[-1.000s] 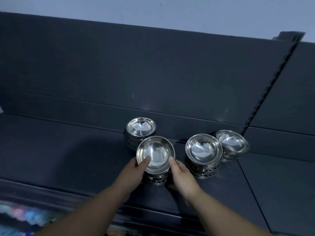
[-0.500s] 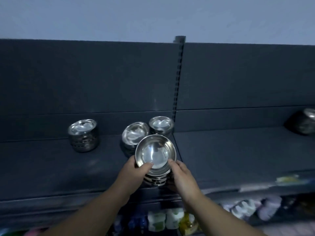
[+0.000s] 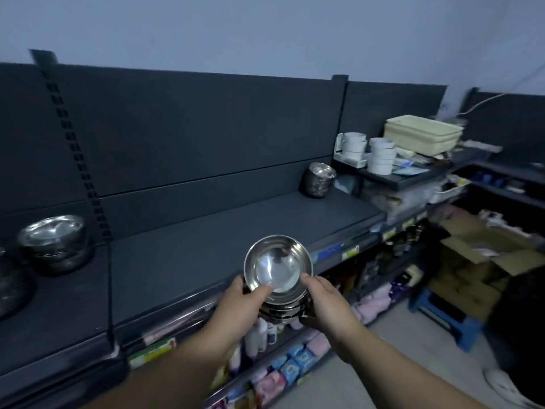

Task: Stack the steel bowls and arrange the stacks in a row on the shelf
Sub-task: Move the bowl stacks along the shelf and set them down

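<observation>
The shiny steel bowl stack [image 3: 278, 270] has been lifted off the dark shelf [image 3: 206, 246], gripped by left hand [image 3: 239, 302] and right hand [image 3: 324, 302]. A row spot's still owed, probably.

Views: one, wide-angle, worn on my head.
Facing: forward and down, obliquely along the shelf [image 3: 191, 255] toward its right end.
Nearness: close; my left hand [image 3: 236, 305] and right hand [image 3: 327, 308] hold the bowl stack [image 3: 278, 268] at lower centre.

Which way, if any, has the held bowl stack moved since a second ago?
Yes. The stack of bowls, gripped by left hand and right hand, went right: from left of the slotted post to right of it, lifted off the shelf.
</observation>
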A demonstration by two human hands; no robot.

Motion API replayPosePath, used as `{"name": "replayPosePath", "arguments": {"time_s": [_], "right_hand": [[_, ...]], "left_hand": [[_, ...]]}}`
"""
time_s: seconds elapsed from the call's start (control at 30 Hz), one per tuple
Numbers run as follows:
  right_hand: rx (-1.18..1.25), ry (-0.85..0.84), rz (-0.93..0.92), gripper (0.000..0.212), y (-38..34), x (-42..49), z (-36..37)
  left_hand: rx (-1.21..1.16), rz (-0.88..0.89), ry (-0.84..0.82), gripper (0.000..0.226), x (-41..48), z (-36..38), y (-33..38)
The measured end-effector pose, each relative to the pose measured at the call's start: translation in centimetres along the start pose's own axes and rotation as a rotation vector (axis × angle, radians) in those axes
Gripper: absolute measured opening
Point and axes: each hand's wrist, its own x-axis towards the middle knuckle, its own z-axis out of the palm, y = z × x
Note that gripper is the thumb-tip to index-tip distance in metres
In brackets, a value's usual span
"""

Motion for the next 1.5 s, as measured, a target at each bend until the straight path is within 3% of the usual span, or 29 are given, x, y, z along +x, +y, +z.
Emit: {"name": "replayPosePath", "arguments": {"time_s": [0.13, 0.43, 0.63, 0.8, 1.0, 1.1, 1.17, 1.3, 1.4, 1.5], "right_hand": [[0.068, 0.069, 0.020, 0.042, -0.4, 3.1, -4.9], [0.046, 0.144, -0.006, 0.045, -4.3, 16.2, -10.0], [0.080, 0.139, 0.045, 0.037, -8.2, 26.0, -10.8], [0.029, 0.059, 0.058, 0.046, -9.9, 33.2, -11.4], [-0.019, -0.085, 0.110, 0.032, -11.0, 42.0, -11.6], [-0.020, -0.189, 0.110, 0.026, -11.7, 45.8, -11.6], [-0.019, -0.241, 0.111, 0.034, -12.0, 48.0, -11.5], [-0.003, -0.374, 0.127, 0.056, -11.8, 51.5, -10.8], [-0.007, -0.454, 0.134, 0.064, -12.0, 52.9, -10.0], [0.002, -0.487, 0.118, 0.066, -11.9, 53.9, -9.5]], "left_hand": [[0.030, 0.011, -0.070, 0.022, 4.0, 5.2, 1.0], [0.009, 0.078, -0.200, 0.046, 18.8, 10.7, 4.3], [-0.012, 0.052, -0.250, 0.029, 29.3, 12.1, 6.8], [-0.076, -0.006, -0.119, 0.013, 36.0, 13.4, 6.8], [-0.054, -0.036, 0.048, 0.042, 41.9, 14.2, 6.3], [-0.080, -0.040, 0.178, 0.035, 44.1, 14.9, 6.4], [-0.095, -0.058, 0.274, 0.032, 45.1, 15.3, 6.5], [-0.127, -0.078, 0.476, 0.047, 46.7, 15.7, 5.8], [-0.198, -0.050, 0.587, 0.024, 47.1, 16.1, 5.8], [-0.208, -0.036, 0.613, 0.028, 47.6, 16.4, 6.1]]}}
